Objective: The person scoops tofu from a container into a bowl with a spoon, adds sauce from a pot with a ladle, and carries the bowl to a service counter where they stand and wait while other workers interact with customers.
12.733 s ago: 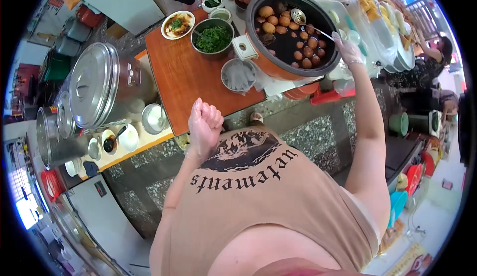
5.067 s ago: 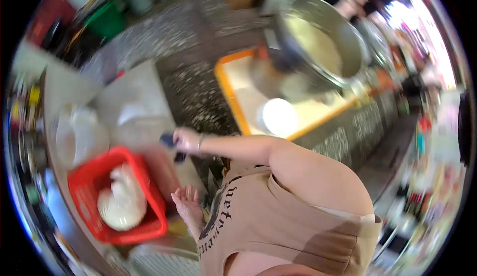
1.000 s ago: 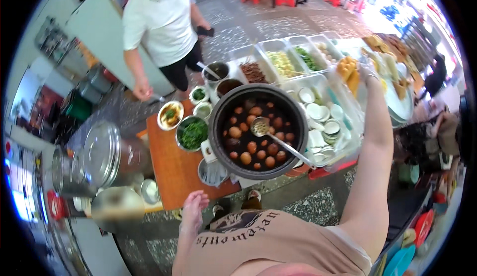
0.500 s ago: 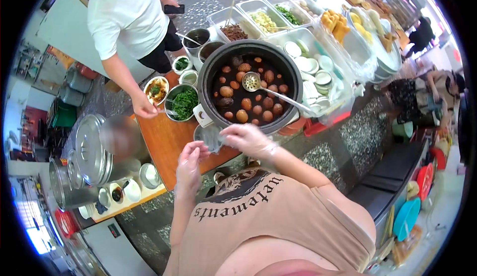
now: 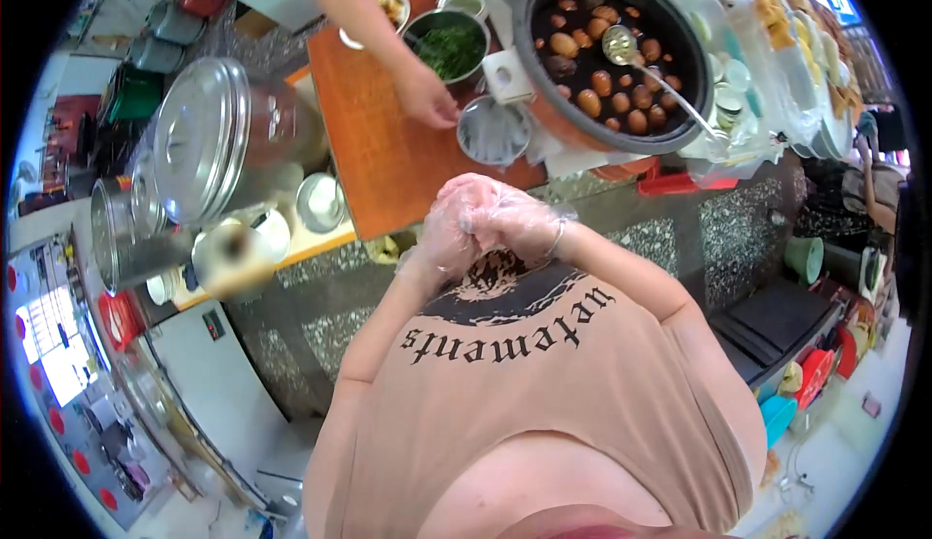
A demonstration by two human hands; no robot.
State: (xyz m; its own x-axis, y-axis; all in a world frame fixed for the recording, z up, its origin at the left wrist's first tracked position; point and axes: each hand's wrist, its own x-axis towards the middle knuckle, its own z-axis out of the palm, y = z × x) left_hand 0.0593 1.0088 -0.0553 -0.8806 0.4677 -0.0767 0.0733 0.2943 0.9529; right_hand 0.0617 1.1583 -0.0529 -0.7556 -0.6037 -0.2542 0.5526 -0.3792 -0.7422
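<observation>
Both my hands wear thin clear plastic gloves and are brought together in front of my shirt. My left hand (image 5: 445, 230) is closed, its fingers pressed against the other. My right hand (image 5: 519, 220) is closed over it, fingers bent inward; whatever lies between them, if anything, is hidden. Just beyond them, at the edge of the wooden table (image 5: 374, 141), sits a round metal bowl (image 5: 495, 131) with clear plastic in it. A co-worker's bare hand (image 5: 427, 97) reaches down beside that bowl, near its left rim.
A large dark pot (image 5: 544, 83) of brown broth holds eggs and a slotted ladle (image 5: 619, 46). Left of it stands a metal bowl of chopped greens (image 5: 451, 49). Big lidded steel pots (image 5: 199, 141) stand at the left; trays of sliced food (image 5: 728, 83) lie at the right.
My hands have drawn back from the metal bowl and come together near my chest. The co-worker's hand has moved from the small food bowl toward the metal bowl. The view has shifted.
</observation>
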